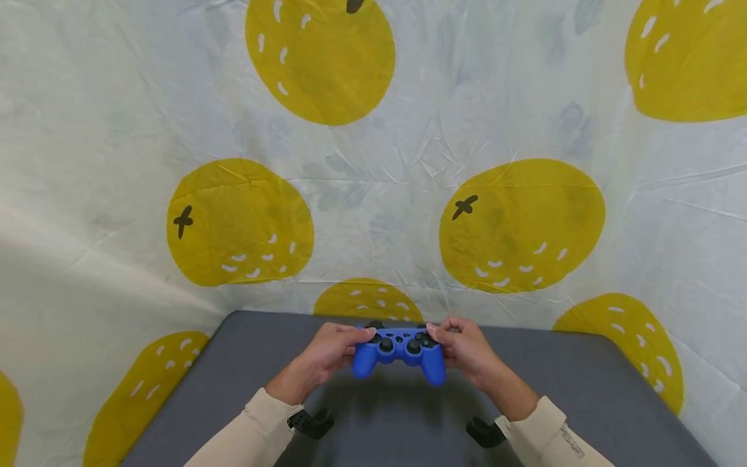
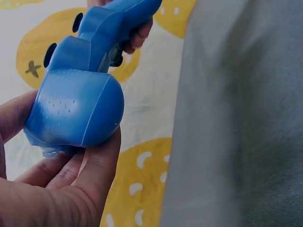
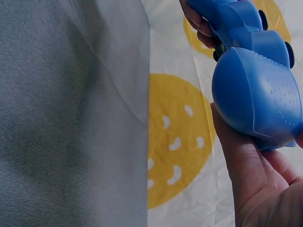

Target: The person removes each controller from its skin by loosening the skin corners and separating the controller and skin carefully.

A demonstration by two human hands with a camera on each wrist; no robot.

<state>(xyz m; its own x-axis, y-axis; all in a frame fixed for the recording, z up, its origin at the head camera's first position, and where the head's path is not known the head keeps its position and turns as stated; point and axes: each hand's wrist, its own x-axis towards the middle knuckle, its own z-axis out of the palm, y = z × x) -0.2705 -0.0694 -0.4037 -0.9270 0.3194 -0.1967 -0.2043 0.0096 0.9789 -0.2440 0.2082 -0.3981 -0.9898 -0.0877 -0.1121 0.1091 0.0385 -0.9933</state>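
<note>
A blue game controller (image 1: 399, 350) with black thumbsticks and buttons is held up between both hands, over the far part of the grey table. My left hand (image 1: 328, 353) grips its left side, thumb on the top face near the buttons. On the other side my right hand (image 1: 469, 353) grips it in the same way, thumb by the right-hand buttons. In the left wrist view the dotted blue grip (image 2: 71, 109) of the controller sits between thumb and fingers. The right wrist view shows the other grip (image 3: 255, 94) pinched likewise.
The grey table (image 1: 373, 441) spreads beneath both forearms. Behind and beside it hangs a white cloth (image 1: 373, 227) printed with large yellow fruit. Black straps with dark curved pieces (image 1: 312, 423) sit at both wrists, below the beige sleeves (image 1: 257, 428).
</note>
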